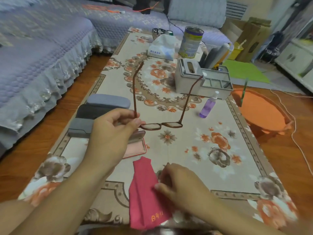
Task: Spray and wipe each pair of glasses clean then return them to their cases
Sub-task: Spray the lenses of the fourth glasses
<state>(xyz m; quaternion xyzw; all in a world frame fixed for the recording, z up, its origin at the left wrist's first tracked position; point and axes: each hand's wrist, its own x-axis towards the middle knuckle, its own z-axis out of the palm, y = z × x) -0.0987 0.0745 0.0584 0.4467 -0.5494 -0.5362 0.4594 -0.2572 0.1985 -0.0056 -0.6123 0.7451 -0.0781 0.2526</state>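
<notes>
My left hand [111, 133] pinches a pair of brown-framed glasses [162, 125] by the left hinge, holding them above the table with both temples unfolded and pointing away from me. My right hand [179, 185] grips the edge of a red cleaning cloth [145, 197] lying near the table's front edge. A purple spray bottle [208, 106] stands upright to the right of the glasses. An open case with pink lining [137, 146] lies under my left hand. Three closed cases, light grey [108, 101], dark [89, 111] and grey [79, 127], sit in a row at the left.
A floral cloth [211, 167] covers the low table. At the back stand a grey organiser box [188, 77], a tissue pack [161, 47], a tin can [190, 42] and a bowl [158, 32]. An orange basin [260, 109] sits on the floor at right, a sofa [42, 56] at left.
</notes>
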